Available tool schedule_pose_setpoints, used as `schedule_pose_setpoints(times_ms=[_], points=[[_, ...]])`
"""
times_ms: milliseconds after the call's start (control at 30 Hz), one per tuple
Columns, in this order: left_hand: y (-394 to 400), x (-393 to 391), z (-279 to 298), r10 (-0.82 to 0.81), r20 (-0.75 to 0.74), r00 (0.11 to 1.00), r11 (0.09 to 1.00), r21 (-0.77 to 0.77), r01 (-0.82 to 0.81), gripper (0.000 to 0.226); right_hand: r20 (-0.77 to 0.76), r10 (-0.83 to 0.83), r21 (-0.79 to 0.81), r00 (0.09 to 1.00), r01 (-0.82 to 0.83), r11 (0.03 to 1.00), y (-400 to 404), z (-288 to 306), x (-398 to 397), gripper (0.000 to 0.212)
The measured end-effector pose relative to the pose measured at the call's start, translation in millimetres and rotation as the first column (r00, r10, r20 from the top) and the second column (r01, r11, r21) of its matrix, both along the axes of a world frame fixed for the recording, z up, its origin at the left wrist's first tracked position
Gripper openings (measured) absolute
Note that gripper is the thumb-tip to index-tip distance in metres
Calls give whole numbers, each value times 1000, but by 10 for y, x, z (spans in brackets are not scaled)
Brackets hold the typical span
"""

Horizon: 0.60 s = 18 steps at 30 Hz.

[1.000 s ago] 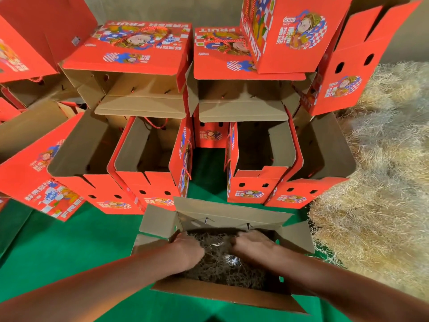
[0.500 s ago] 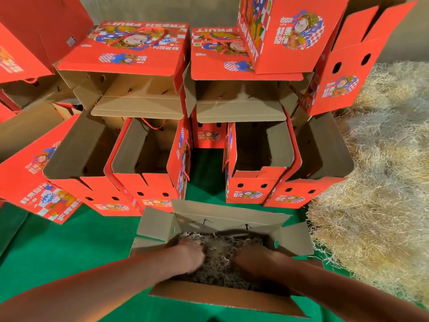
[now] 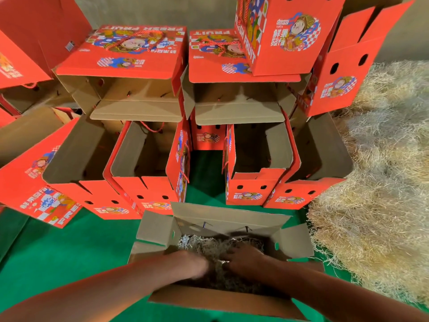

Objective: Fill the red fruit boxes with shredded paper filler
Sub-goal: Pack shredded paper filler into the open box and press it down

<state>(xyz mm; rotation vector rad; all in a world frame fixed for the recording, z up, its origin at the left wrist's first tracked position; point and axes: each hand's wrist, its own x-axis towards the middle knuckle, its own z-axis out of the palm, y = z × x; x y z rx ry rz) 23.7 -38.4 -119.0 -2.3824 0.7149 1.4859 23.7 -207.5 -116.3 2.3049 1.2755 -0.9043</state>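
An open fruit box [image 3: 222,217] stands right in front of me on the green floor, flaps spread, brown cardboard inside. Shredded paper filler [image 3: 204,246] lies in it. My left hand [image 3: 190,261] and my right hand [image 3: 246,257] are both inside the box, pressed down onto the filler, fingers spread and close together near the middle. A big loose pile of pale shredded paper [image 3: 376,182] lies on the floor to the right.
Beyond my box stand several open red fruit boxes [image 3: 144,159] in a row, with more stacked on top [image 3: 130,52] and leaning at the right [image 3: 343,66]. A narrow strip of green floor [image 3: 204,177] runs between the middle boxes. Green floor [image 3: 58,252] extends left.
Both hands have moved nearer to me and closer together inside the box, pushing the filler down. The boxes and the pile have not moved.
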Motion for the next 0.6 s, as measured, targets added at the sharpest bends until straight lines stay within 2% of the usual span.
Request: schedule_pose_setpoints(times_ms=[100, 200, 267, 367, 433, 500, 600], points=[[16, -28, -114, -48, -55, 997, 995, 80, 52, 40, -18, -20, -56, 1000, 19, 998, -28, 24, -18, 40], [81, 8, -71, 4, -95, 996, 997, 77, 3, 35, 0, -34, -91, 999, 34, 995, -56, 94, -34, 39], [116, 68, 19, 45, -104, 994, 999, -1, -45, 31, -5, -106, -47, 994, 105, 993, -62, 159, -18, 29], [109, 169, 193, 114, -74, 991, 972, -197, -127, 34, -16, -260, 179, 965, 259, 949, -67, 256, 37, 21], [102, 229, 238, 139, 45, 989, 950, -288, -121, 29, 20, -293, 226, 956, 281, 933, -64, 249, 67, 26], [97, 247, 217, 94, 134, 987, 973, -223, -62, 32, 83, -266, 111, 960, 257, 960, -39, 187, 50, 33], [114, 211, 161, 32, 147, 989, 999, -36, -27, 57, 108, -169, -169, 980, 186, 968, -37, 56, -36, 53]])
